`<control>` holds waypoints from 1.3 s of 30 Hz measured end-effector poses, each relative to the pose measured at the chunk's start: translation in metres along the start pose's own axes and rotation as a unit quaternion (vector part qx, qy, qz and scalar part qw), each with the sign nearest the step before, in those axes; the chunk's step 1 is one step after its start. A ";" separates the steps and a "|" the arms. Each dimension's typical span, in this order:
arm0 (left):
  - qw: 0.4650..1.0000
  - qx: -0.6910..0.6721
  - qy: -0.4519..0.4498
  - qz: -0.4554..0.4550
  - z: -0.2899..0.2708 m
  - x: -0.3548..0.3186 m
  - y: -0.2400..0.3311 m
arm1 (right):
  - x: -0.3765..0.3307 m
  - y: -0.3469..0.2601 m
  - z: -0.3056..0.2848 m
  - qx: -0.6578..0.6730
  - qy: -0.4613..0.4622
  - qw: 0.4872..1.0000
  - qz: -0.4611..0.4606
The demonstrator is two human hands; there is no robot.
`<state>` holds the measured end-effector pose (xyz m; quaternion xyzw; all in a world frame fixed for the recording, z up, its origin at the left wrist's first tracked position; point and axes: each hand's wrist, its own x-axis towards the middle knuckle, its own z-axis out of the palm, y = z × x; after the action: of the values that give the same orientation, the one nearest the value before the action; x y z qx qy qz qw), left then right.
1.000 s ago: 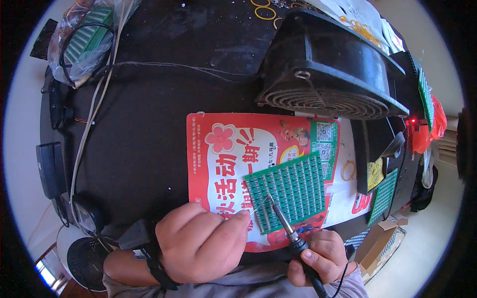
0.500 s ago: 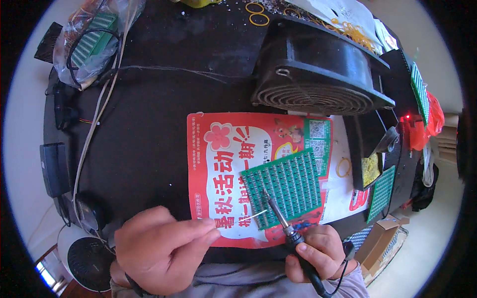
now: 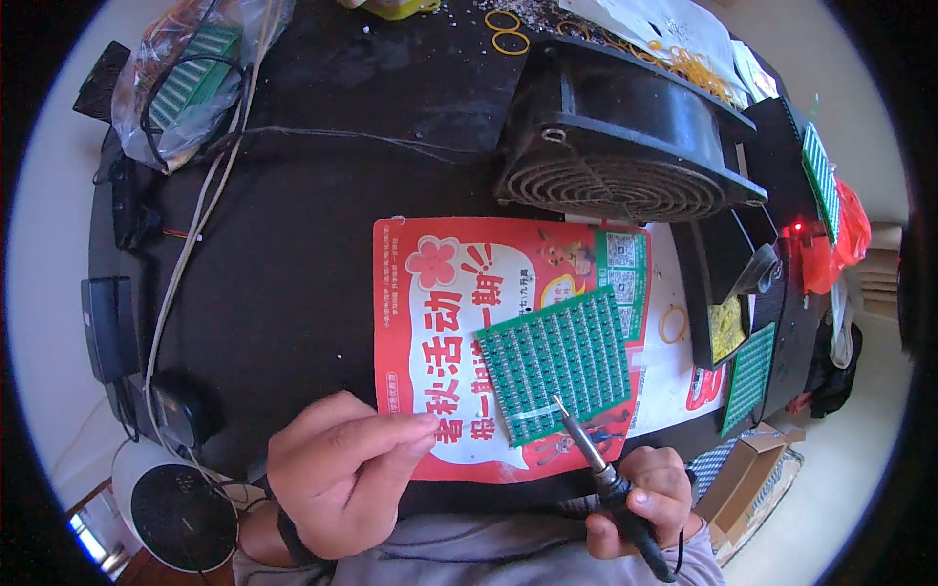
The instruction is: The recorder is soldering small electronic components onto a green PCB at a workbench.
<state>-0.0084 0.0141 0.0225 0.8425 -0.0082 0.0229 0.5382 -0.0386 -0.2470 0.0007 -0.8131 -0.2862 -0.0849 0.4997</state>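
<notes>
A green circuit board [image 3: 562,356] with rows of tiny parts lies tilted on a red and white printed sheet [image 3: 401,256]. My right hand [image 3: 645,500] grips a soldering iron [image 3: 611,483] by its black handle. The iron's metal tip points up and left, over the lower part of the board. To the board's left, my left hand [image 3: 347,476] is closed in a pinch. A thin pale solder wire [image 3: 532,414] shows faintly over the board's lower rows. Between there and my fingertips it is hard to make out against the sheet.
A large black fan [image 3: 625,132] stands beyond the board. At right are a black stand with a yellow sponge [image 3: 727,330], another green board [image 3: 750,381] and a cardboard box [image 3: 747,479]. Cables [image 3: 200,210] run down the left, near a bagged board stack [image 3: 195,78].
The iron and my right hand have shifted right and slightly down, bringing the tip lower on the board. My left hand has moved a little to the right, still pinching.
</notes>
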 end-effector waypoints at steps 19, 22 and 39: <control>0.988 0.088 0.008 0.124 0.011 -0.007 -0.010 | 0.014 0.001 0.011 -0.049 -0.009 0.999 -0.004; 0.988 0.098 0.012 0.116 0.011 -0.007 -0.009 | 0.015 0.001 0.011 -0.049 -0.014 0.999 0.008; 0.987 0.097 0.000 0.125 0.016 -0.007 -0.011 | 0.016 -0.006 0.008 -0.065 -0.066 0.995 0.025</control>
<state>-0.0144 0.0039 0.0053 0.8829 -0.1107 0.0905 0.4472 -0.0300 -0.2323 0.0078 -0.8546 -0.2920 -0.0376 0.4277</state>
